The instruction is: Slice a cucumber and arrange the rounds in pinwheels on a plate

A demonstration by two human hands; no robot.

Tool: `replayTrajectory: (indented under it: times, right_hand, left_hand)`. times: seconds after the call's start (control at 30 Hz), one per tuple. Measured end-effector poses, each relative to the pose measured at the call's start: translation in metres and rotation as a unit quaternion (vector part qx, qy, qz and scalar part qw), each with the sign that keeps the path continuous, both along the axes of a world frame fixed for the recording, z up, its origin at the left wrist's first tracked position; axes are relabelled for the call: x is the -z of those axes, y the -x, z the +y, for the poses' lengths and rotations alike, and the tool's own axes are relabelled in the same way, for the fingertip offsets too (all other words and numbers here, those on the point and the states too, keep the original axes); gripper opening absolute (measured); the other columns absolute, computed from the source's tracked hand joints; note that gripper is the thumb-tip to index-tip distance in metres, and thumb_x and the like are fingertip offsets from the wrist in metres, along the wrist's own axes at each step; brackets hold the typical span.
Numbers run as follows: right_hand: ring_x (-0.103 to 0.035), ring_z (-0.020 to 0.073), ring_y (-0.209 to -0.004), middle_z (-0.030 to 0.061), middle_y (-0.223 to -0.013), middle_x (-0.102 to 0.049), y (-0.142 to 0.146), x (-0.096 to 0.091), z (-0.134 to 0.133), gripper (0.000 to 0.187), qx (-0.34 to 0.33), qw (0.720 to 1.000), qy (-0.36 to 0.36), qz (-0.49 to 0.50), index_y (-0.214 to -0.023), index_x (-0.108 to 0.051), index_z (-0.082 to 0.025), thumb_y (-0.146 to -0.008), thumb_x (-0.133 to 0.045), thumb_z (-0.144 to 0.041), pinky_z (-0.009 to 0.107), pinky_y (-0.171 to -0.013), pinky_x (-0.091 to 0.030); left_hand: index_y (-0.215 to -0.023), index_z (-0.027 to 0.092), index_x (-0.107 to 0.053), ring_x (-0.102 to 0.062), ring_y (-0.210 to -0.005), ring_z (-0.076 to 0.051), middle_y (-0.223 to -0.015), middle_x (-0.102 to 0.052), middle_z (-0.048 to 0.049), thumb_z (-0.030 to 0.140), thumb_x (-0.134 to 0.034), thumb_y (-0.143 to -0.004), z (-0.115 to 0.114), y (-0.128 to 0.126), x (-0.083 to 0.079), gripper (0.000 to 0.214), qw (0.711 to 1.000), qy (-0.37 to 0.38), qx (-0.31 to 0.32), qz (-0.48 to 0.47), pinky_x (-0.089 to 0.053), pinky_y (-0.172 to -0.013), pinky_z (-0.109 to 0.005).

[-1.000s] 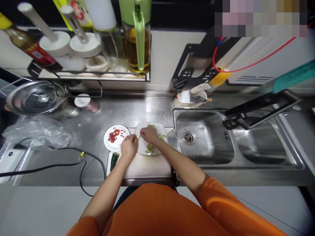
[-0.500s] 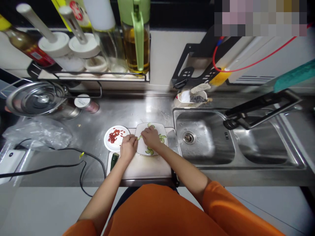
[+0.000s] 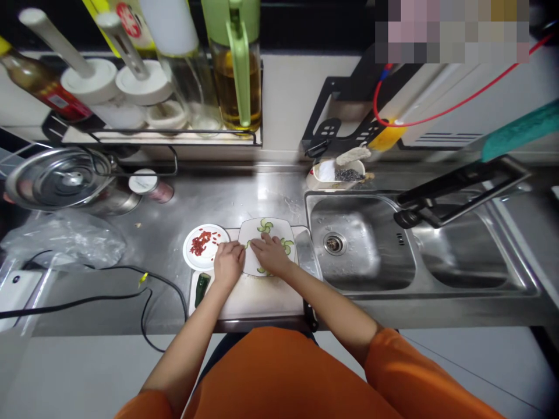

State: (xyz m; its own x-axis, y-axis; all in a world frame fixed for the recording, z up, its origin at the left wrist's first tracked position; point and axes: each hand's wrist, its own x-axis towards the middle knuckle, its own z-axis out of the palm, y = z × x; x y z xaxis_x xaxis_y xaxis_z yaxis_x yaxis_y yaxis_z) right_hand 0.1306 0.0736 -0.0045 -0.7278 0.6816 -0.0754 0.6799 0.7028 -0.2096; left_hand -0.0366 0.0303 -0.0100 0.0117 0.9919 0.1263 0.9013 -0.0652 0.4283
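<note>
A square white plate (image 3: 247, 230) lies on the far part of a white cutting board (image 3: 262, 299). Thin cucumber slices (image 3: 264, 225) are laid on it in small curved clusters near its edges. My left hand (image 3: 229, 265) is at the plate's left edge, fingers pinched at a small pale-green cucumber slice. My right hand (image 3: 272, 256) reaches over the plate, fingers apart and tips low beside that slice, hiding the middle. Left of it, a round white plate (image 3: 188, 256) holds red berry-like pieces (image 3: 201, 241). A dark green cucumber piece (image 3: 202, 288) rests on the board's left side.
A knife blade (image 3: 307, 250) lies along the board's right side, beside the double sink (image 3: 364, 244). Black cables (image 3: 170, 282) cross the counter at left. A lidded pot (image 3: 65, 177), plastic bag (image 3: 65, 235) and jar (image 3: 152, 186) stand behind. A rack (image 3: 174, 139) holds bottles.
My right hand has drawn back slightly toward me and its fingers have spread, uncovering the cucumber cluster at the plate's far edge. My left hand has barely moved. The view has shifted slightly.
</note>
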Motion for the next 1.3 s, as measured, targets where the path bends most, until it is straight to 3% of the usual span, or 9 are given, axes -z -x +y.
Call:
replayTrajectory:
  times: [0.47,0.67,0.83,1.03,1.17,1.3]
  right_hand:
    - [-0.035,0.0322,-0.12,0.0163,-0.12,-0.054,0.0,0.0,-0.001,0.035,0.0,1.0,0.002,-0.003,-0.12,-0.054,-0.013,-0.09,-0.035,-0.013,0.042,-0.082,-0.034]
    - [-0.035,0.0302,-0.114,0.0139,-0.119,-0.055,-0.001,-0.013,-0.007,0.036,0.065,0.998,0.027,0.008,-0.12,-0.055,-0.018,-0.088,-0.041,-0.014,0.041,-0.08,-0.033]
    - [-0.038,0.027,-0.106,0.0108,-0.113,-0.059,-0.005,-0.021,-0.028,0.028,0.122,0.991,0.046,0.032,-0.108,-0.062,-0.02,-0.088,-0.043,-0.015,0.037,-0.076,-0.032]
    - [-0.038,0.0254,-0.105,0.0085,-0.108,-0.061,-0.005,-0.023,-0.056,0.022,0.158,0.984,0.063,0.047,-0.096,-0.065,-0.021,-0.09,-0.044,-0.02,0.033,-0.071,-0.03]
    - [-0.038,0.0248,-0.104,0.0079,-0.107,-0.061,-0.006,-0.022,-0.066,0.021,0.167,0.982,0.073,0.048,-0.093,-0.065,-0.022,-0.092,-0.044,-0.024,0.032,-0.07,-0.031]
    - [-0.038,0.0246,-0.104,0.0083,-0.107,-0.06,-0.006,-0.024,-0.071,0.022,0.172,0.981,0.075,0.047,-0.093,-0.065,-0.022,-0.092,-0.043,-0.025,0.031,-0.07,-0.032]
  left_hand:
    - [-0.092,0.019,-0.072,-0.049,-0.094,-0.023,-0.1,-0.064,-0.0085,0.028,-0.048,-0.088,0.0,0.001,0.002,0.026,1.0,-0.011,0.008,0.0,-0.043,-0.085,-0.034]
    - [-0.097,0.019,-0.071,-0.049,-0.095,-0.023,-0.101,-0.062,-0.0086,0.026,-0.051,-0.085,-0.009,0.023,-0.012,0.024,1.0,-0.012,-0.028,0.004,-0.041,-0.089,-0.036]
    - [-0.094,0.025,-0.072,-0.041,-0.11,-0.031,-0.118,-0.054,-0.0102,0.029,-0.058,-0.08,-0.032,0.033,-0.026,0.02,0.993,0.039,-0.085,0.069,-0.037,-0.09,-0.047]
    - [-0.104,0.027,-0.068,-0.031,-0.122,-0.036,-0.139,-0.039,-0.0112,0.029,-0.056,-0.082,-0.05,0.015,-0.025,0.025,0.986,0.09,-0.069,0.121,-0.034,-0.092,-0.054]
    - [-0.109,0.025,-0.065,-0.026,-0.129,-0.038,-0.145,-0.032,-0.0131,0.025,-0.051,-0.084,-0.044,0.011,-0.018,0.028,0.983,0.09,-0.06,0.147,-0.03,-0.095,-0.056]
    - [-0.104,0.024,-0.066,-0.023,-0.134,-0.036,-0.147,-0.031,-0.0135,0.023,-0.05,-0.084,-0.035,0.017,-0.015,0.025,0.983,0.09,-0.008,0.157,-0.025,-0.1,-0.056]
